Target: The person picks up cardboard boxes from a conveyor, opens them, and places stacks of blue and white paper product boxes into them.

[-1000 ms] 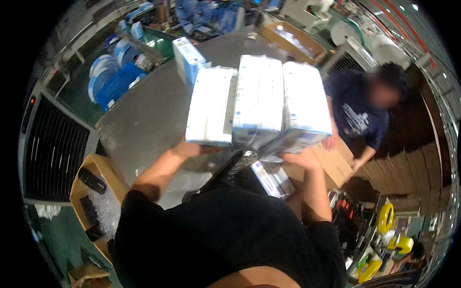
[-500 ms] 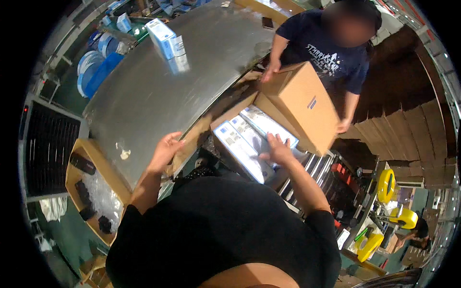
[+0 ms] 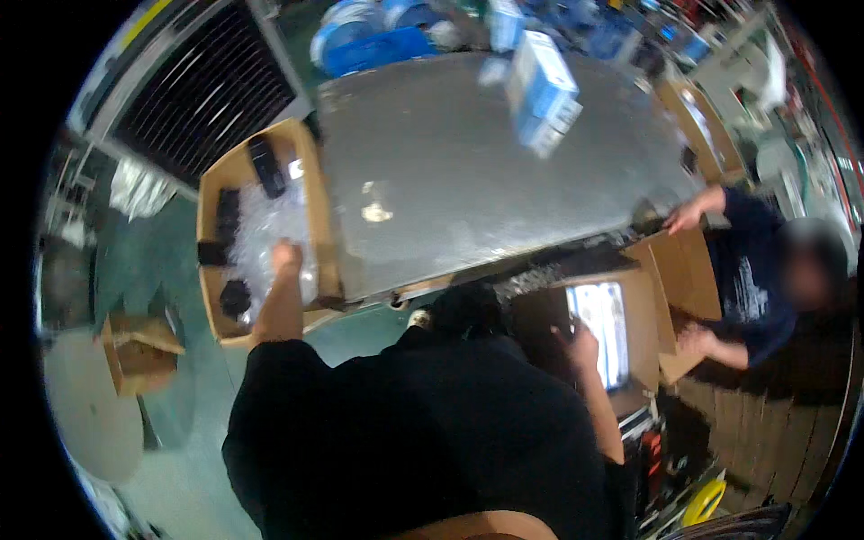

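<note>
Crumpled, glossy clear plastic (image 3: pixel 261 232) fills the middle of a long brown cardboard box (image 3: pixel 320 216) beside the left edge of the smooth grey surface (image 3: pixel 432 171), black items (image 3: pixel 266 166) lining its sides. The left hand (image 3: pixel 286 256) curls over the plastic; whether it grips any I cannot tell. Off the near edge, toward the right corner, an open carton (image 3: pixel 641 328) holds a flat, white-topped package (image 3: pixel 608 315); the right hand (image 3: pixel 579 346), loosely bent, is at its left side, its hold unclear.

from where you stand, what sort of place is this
Probably a factory packing area: there's a grey metal-topped worktable, an open brown cardboard box of crumpled clear plastic, and a dark-shirted co-worker handling another open brown carton.
</note>
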`<state>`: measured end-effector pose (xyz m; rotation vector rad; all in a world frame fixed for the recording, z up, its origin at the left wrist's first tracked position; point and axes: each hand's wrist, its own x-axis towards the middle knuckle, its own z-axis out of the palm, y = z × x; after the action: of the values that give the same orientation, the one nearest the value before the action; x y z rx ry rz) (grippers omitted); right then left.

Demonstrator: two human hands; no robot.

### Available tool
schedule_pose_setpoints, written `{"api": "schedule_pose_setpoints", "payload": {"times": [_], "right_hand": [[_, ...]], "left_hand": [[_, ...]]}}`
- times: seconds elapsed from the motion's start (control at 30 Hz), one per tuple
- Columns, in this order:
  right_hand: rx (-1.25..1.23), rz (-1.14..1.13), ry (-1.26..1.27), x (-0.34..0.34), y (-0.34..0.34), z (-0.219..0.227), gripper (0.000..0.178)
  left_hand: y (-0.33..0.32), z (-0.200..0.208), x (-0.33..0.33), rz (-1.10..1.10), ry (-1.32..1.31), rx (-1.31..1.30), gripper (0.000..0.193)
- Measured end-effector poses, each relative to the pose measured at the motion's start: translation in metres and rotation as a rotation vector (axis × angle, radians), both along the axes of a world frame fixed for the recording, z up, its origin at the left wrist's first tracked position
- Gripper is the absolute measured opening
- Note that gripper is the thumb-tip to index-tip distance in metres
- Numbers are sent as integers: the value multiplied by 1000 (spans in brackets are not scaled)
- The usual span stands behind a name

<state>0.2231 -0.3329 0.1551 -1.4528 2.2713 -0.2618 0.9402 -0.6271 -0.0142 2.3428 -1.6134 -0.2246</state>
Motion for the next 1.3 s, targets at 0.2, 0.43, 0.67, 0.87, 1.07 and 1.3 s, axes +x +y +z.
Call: {"api": "schedule_pose_setpoints", "payload": {"times": [0.2,0.43,0.67,0.87,1.07,1.3], "right_hand": [[92,-128,-11,34,19,17,31],[-125,8,-89,21,41,-3,32],[-929,347,218,104,-66,73,37],[-1006,540,10,117,-95,80,29],[-780,-658,-547,5,12,-45,10],[-96,-1018,-146,-102,110,-102,30]], "left_hand": [[4,-33,-91,-198,151,852,16],[21,108,-42,213,686,288,31],[20,210,-215,-411,1586,147,35],[56,224,-413,-800,1534,813,28],[126,216,-493,-924,1233,1010,38],[154,179,-535,-1041,1067,855,33]]}}
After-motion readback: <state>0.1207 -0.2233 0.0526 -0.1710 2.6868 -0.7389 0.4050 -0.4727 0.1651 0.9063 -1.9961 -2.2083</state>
